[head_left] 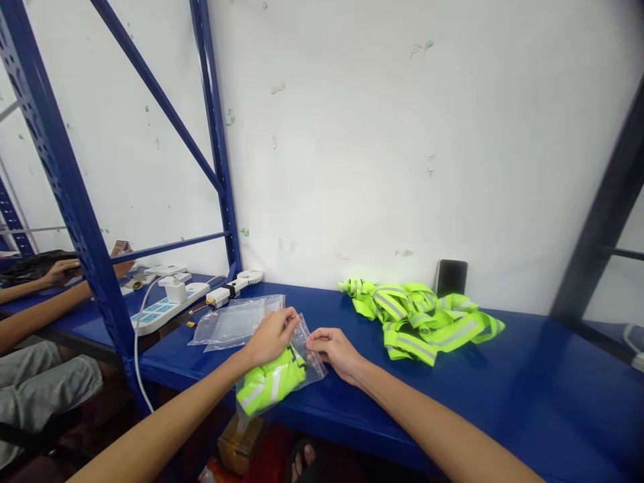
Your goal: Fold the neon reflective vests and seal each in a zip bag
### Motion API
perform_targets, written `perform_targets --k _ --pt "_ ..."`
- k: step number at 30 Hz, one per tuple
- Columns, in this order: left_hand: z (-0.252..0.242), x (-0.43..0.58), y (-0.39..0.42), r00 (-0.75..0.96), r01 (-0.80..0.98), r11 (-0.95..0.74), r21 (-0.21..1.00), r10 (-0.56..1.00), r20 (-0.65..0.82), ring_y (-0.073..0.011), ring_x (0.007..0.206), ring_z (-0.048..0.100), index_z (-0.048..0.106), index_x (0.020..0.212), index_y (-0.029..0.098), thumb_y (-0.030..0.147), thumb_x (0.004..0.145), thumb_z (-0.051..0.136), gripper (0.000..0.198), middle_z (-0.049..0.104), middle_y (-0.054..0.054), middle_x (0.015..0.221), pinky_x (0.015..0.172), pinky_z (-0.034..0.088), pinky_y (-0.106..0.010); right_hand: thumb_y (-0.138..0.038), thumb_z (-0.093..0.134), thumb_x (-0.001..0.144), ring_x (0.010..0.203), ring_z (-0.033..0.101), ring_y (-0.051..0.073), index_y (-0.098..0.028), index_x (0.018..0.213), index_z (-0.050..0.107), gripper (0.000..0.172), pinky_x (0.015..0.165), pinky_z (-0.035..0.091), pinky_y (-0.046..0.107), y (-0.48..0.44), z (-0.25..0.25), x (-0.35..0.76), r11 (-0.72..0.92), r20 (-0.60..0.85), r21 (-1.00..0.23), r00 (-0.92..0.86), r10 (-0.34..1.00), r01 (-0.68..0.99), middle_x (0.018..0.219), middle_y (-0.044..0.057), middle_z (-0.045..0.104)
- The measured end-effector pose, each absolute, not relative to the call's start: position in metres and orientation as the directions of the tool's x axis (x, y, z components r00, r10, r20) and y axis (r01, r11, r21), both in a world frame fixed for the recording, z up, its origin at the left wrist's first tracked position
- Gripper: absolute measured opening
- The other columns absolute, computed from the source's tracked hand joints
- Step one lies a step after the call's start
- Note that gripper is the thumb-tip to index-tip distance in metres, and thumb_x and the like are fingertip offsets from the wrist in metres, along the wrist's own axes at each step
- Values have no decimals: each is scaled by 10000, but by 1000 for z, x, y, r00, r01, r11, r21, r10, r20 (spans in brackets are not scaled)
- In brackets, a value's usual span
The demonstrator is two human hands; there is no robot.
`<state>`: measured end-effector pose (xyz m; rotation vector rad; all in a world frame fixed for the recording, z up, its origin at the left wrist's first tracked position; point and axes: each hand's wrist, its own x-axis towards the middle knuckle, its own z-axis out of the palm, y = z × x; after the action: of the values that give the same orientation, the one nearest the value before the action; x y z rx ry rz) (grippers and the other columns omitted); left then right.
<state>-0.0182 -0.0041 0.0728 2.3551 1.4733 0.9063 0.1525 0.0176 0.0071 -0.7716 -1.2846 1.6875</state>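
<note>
"What are the hands doing?"

"The left hand [272,337] pinches the upper part of a clear zip bag [312,365] between thumb and fingers; the right hand [336,353] pinches its other side with thumb and forefinger; the two sit just apart, with the bag's top between them."

"And what's in the bag?"

"Folded neon-yellow reflective fabric [269,386] with a silver stripe; the bag's lower end reaches over the front edge of the blue steel shelf [453,382]."

"What's close by?"

"To the left, a stack of flat clear plastic bags [236,322] lies on the shelf; to the right, a loose heap of neon-yellow reflective strips [422,322] lies well beside the hands; a dark phone-like slab [451,278] leans against the white wall [352,134] behind that heap."

"Anything under the shelf or further left?"

"Below, a cardboard box [240,446] and a sandalled foot [303,459]; further left, past a blue perforated upright [65,181], a white power strip [166,307] with a plugged-in charger [176,292] and a small white fan [250,276]; beyond them, a co-worker's hand [58,270] rests on dark material, and that person's grey trousers [40,382] show below."
</note>
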Motion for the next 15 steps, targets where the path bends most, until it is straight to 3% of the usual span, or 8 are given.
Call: perform_targets --k 4,7,12,15 --pt "71 -13 -8 320 739 -496 457 854 409 -150 591 508 521 743 193 361 921 365 290 566 13 636 591 325 -264 -328 765 611 575 570 125 -148 768 665 258 576 429 262 16 10 154 -38 87 -962 -436 896 -271 688 -5 623" --pt "72 -10 -10 323 742 -487 461 862 391 -156 611 520 555 766 188 367 916 366 300 584 4 652 595 329 -266 -348 740 653 587 545 120 -140 737 673 234 574 408 247 17 10 154 58 153 -967 -388 909 -247 674 1 623" --pt "76 -9 -10 317 730 -425 535 904 286 -161 627 532 605 781 169 384 858 456 273 603 -5 667 577 336 -257 -342 708 695 558 515 115 -145 714 653 205 563 373 238 17 8 151 187 248 -962 -354 902 -197 615 -6 612" --pt "77 -9 -10 337 758 -416 503 909 244 -155 596 508 595 720 166 371 823 503 246 571 5 618 547 309 -252 -361 683 725 559 510 118 -151 707 636 216 560 369 238 16 10 152 245 288 -956 -351 891 -161 609 -10 598"
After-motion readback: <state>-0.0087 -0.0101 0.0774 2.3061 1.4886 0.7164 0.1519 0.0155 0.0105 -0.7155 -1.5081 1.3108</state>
